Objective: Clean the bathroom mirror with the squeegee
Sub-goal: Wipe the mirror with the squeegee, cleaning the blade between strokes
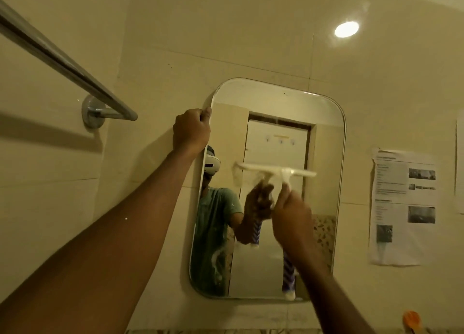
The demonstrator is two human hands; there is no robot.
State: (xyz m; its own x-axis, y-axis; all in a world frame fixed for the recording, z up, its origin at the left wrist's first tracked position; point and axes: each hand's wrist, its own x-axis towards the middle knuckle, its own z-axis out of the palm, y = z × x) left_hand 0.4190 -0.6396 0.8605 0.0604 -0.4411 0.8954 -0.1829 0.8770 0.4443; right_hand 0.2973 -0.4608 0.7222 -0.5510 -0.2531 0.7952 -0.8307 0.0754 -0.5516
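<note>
A rounded rectangular mirror [324, 137] hangs on the tiled wall ahead. My left hand [192, 130] grips its upper left edge, thumb over the rim. My right hand [292, 214] is closed around the handle of a white squeegee [301, 173]. The squeegee's blade lies flat across the middle of the glass and is blurred. A blue and white striped part hangs below my right wrist. The glass reflects a person in a green shirt with a headset, a white door and the squeegee.
A chrome towel bar [62, 64] juts from the wall at upper left. A printed paper sheet [404, 205] is stuck on the wall right of the mirror. An orange object [411, 320] sits at lower right. A ceiling light's reflection [346, 29] glares on the tiles.
</note>
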